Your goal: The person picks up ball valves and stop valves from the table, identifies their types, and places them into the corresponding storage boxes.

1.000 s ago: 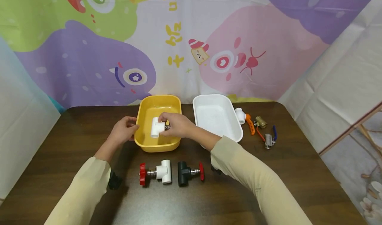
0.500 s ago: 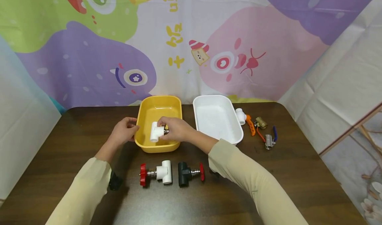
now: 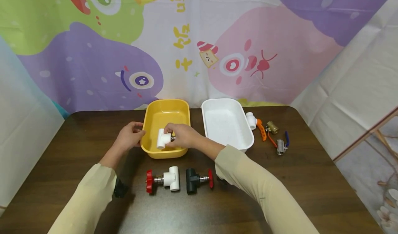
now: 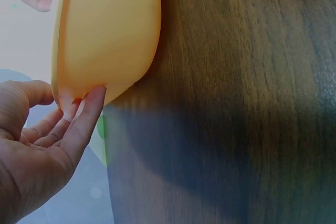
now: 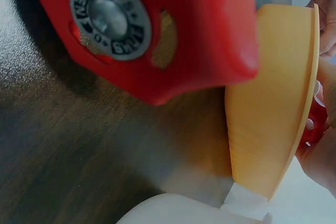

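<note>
My right hand [image 3: 184, 136] grips a white tee-shaped stop valve [image 3: 162, 139] low inside the yellow tray [image 3: 164, 155]. Its red handwheel [image 5: 316, 119] shows within that hand in the right wrist view, while the fingers cover it in the head view. At the tray's left side, my left hand [image 3: 128, 137] pinches the rim, thumb at the edge and fingers against the outer wall [image 4: 110, 19]. In front of the tray lie another white stop valve [image 3: 170, 178] with a red handwheel and a black one [image 3: 191, 183], also red-wheeled.
A white tray [image 3: 250, 141] stands right of the yellow one. Beyond it lie a white ball valve with an orange lever [image 3: 261, 129], a brass valve [image 3: 272, 127] and a steel valve with a blue lever [image 3: 281, 147]. A printed cloth [image 3: 192, 85] hangs behind the table.
My right hand has moved down and slightly toward the front of the yellow tray with the stop valve. The left hand stays at the rim.
</note>
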A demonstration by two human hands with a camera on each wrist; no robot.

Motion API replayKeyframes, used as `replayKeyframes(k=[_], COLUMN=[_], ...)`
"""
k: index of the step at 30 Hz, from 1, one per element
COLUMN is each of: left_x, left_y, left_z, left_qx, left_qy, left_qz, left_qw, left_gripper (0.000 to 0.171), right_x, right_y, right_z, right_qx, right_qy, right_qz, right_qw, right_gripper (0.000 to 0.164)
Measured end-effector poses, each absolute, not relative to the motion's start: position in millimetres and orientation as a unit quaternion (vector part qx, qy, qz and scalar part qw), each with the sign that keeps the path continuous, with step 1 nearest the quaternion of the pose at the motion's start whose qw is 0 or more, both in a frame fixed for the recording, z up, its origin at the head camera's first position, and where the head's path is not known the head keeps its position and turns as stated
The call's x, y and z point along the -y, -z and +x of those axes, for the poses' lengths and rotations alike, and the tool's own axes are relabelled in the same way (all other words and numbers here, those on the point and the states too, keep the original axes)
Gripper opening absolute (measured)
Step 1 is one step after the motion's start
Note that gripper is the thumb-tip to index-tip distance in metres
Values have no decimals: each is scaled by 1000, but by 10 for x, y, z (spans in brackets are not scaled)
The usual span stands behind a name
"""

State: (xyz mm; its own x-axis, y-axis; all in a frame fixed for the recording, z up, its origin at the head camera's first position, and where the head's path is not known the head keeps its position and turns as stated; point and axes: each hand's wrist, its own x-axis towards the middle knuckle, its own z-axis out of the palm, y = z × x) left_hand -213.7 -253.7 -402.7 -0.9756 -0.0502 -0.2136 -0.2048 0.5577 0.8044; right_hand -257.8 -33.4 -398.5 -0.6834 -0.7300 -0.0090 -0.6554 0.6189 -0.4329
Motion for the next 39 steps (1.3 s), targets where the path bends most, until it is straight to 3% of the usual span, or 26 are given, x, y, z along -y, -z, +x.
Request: replayKeyframes(k=[39], left_x=[2530], left_y=[4033], left_z=[-2137], left_qx=[-877], left_qy=[-469], left_qz=[-70], left_qw=[79], left_gripper=[46], right_x=[477], right_y=[4090], right_z=[-2626], right_qx=[-919], right_qy=[126], right_qz=[-359], right_qw=[107], right_gripper=[40])
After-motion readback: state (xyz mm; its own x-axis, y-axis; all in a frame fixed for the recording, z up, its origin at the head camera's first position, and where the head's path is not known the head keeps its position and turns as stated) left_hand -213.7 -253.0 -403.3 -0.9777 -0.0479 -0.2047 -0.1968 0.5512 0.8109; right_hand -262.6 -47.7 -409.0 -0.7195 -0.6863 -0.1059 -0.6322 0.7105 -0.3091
